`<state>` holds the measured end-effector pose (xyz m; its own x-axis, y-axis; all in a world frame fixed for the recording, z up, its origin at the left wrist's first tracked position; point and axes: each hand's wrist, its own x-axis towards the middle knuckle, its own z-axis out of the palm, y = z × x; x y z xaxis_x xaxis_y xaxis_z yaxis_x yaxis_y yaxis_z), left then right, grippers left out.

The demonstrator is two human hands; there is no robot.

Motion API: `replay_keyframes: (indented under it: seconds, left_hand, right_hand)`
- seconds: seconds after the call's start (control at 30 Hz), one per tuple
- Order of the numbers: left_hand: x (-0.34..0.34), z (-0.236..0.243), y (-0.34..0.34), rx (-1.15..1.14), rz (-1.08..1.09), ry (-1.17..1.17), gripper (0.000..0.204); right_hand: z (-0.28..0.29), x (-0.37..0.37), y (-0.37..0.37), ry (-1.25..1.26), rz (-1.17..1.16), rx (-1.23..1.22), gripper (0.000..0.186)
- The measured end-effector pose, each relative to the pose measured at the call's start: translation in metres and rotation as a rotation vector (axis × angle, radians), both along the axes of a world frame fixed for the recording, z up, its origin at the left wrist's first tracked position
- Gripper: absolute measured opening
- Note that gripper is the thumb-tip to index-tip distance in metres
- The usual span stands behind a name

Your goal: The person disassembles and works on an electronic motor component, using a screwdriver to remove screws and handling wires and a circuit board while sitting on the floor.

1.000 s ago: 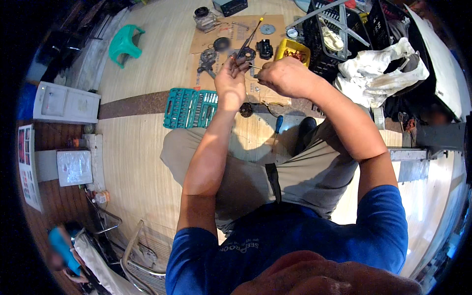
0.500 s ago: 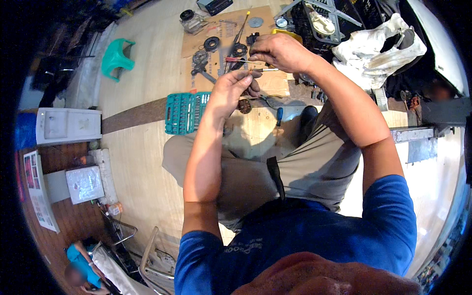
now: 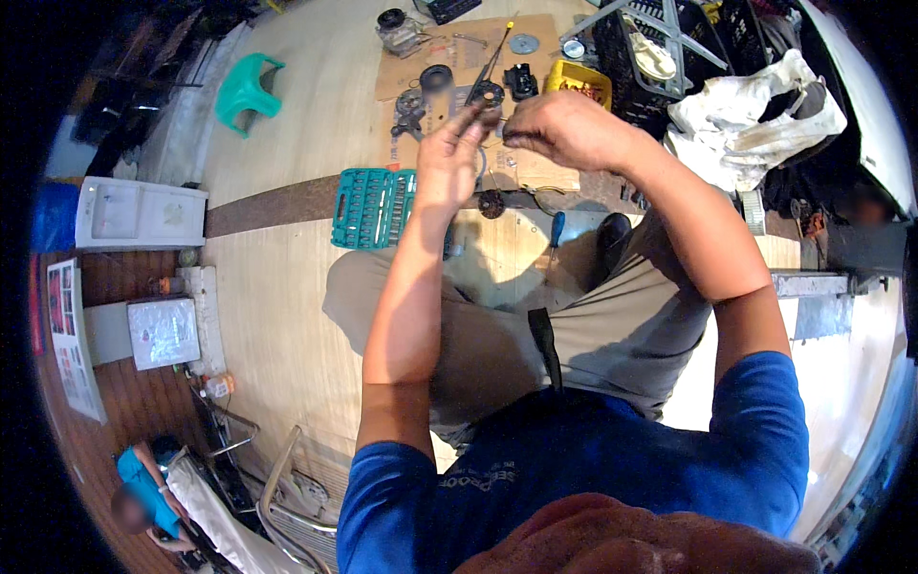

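Over the cardboard sheet (image 3: pixel 552 175) on the floor, my left hand (image 3: pixel 453 153) is raised, its fingertips smeared by motion; I cannot tell whether it holds anything. Just right of it is my right hand (image 3: pixel 566 129), fingers bent together and pointing left, with whatever they pinch hidden. Below my hands lies a dark round toothed part (image 3: pixel 491 204). Beyond them are a black ring (image 3: pixel 436 78), a black block-shaped part (image 3: pixel 520 83) and a grey metal disc (image 3: pixel 524 44). A teal socket set case (image 3: pixel 340 206) lies open left of my left forearm.
A blue-handled screwdriver (image 3: pixel 557 228) lies between my legs. A yellow tray (image 3: pixel 557 72) of small parts, a round gauge (image 3: pixel 573 49), a black crate (image 3: pixel 612 67) and white cloth (image 3: pixel 722 120) are at the right. A green stool (image 3: pixel 251 91) stands far left; another person (image 3: pixel 143 493) is at lower left.
The red-handled screwdriver seen at my hands before no longer shows. My left hand's fingers have lifted and blurred; my right hand has lowered slightly. The whole view has shifted a little.
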<state>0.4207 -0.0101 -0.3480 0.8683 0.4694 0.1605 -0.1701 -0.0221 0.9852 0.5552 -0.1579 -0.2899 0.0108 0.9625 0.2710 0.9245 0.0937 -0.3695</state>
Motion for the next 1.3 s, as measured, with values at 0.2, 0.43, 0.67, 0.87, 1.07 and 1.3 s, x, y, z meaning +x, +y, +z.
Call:
replay_keyframes:
  seconds: [0.2, 0.43, 0.67, 0.87, 1.07, 1.3]
  left_hand:
    - [-0.006, 0.005, -0.017, -0.101, -0.418, 0.221, 0.026]
    - [-0.004, 0.002, -0.008, -0.69, -0.443, -0.078, 0.022]
    - [0.007, -0.021, -0.006, -0.086, -0.039, 0.259, 0.019]
    - [0.006, -0.015, 0.006, 1.086, 0.53, 0.087, 0.014]
    - [0.0, -0.011, 0.019, 0.858, 0.648, -0.07, 0.015]
    - [-0.012, -0.003, 0.032, -0.044, 0.414, -0.193, 0.018]
  right_hand:
    - [-0.005, 0.032, -0.005, 0.045, -0.048, 0.199, 0.019]
    - [-0.022, 0.026, -0.002, 0.219, -0.119, 0.11, 0.02]
    - [-0.005, 0.03, -0.009, -0.03, -0.177, 0.158, 0.023]
    - [0.006, 0.038, -0.016, 0.319, -0.199, -0.231, 0.032]
    - [0.002, 0.032, -0.009, 1.307, -0.304, -0.2, 0.036]
    - [-0.027, 0.055, 0.004, 1.337, -0.517, 0.228, 0.031]
